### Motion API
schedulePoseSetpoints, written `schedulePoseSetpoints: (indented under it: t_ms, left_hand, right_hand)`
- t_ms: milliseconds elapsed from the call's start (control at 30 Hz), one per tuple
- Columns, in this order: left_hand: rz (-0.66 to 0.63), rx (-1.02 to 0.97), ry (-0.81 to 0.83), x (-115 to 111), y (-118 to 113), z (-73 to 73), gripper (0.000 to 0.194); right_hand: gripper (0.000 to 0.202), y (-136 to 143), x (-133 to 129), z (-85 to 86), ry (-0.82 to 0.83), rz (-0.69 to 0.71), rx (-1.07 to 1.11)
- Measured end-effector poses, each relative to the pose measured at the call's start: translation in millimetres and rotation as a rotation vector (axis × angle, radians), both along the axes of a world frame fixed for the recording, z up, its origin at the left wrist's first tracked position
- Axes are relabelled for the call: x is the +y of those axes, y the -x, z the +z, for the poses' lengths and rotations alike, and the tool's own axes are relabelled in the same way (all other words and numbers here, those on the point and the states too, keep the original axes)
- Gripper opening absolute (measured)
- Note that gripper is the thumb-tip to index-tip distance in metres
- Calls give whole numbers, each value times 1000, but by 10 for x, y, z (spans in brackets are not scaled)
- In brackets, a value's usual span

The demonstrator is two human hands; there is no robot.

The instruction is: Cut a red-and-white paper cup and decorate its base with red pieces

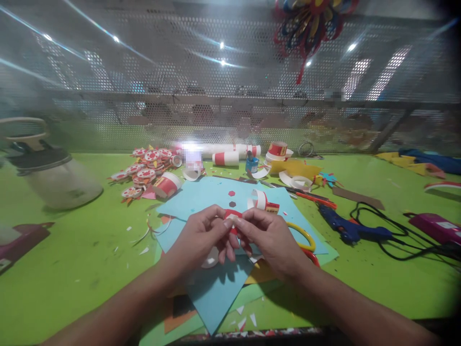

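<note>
Both hands meet over the blue paper [212, 298], pinching one small red paper piece [233, 214] with white showing at its middle. My left hand [207, 233] has thumb and forefinger closed on its left side. From the other side, my right hand [268, 235] grips it the same way. Just beyond the fingertips lie a red paper dot [231, 193] and a dark dot [232, 204]. A cut cup ring [261, 199] rests near my right hand. Scissors with yellow and red handles [306, 238] are partly hidden by that hand.
Red-and-white paper discs [151, 156] are heaped at the back left, near paper cups [225, 158] and a blue bottle [251, 164]. A blue glue gun [349, 229] with black cable lies right. A large jug [59, 178] stands left. Mesh [216, 110] rises behind the table.
</note>
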State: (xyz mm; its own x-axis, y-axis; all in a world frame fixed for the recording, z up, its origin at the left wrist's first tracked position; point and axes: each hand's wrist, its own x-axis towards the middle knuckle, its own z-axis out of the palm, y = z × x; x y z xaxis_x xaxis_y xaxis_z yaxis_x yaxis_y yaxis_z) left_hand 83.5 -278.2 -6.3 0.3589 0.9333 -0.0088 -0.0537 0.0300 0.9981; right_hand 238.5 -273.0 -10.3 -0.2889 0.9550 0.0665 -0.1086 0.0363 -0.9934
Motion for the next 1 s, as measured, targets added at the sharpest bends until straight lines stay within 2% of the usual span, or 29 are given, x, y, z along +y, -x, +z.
schedulePoseSetpoints:
  t_ms: [400,633,1000]
  left_hand:
    - [-18,-6,18,10,3,5,20]
    - [-81,-139,28,38,18,-28,18]
    - [-70,-165,44,46,26,-21,17]
  right_hand:
    - [31,-5,1,-11,5,-18,-28]
    - [30,-28,7,-15,-18,-34,-41]
    - [32,-4,-8,8,-6,-56,-25]
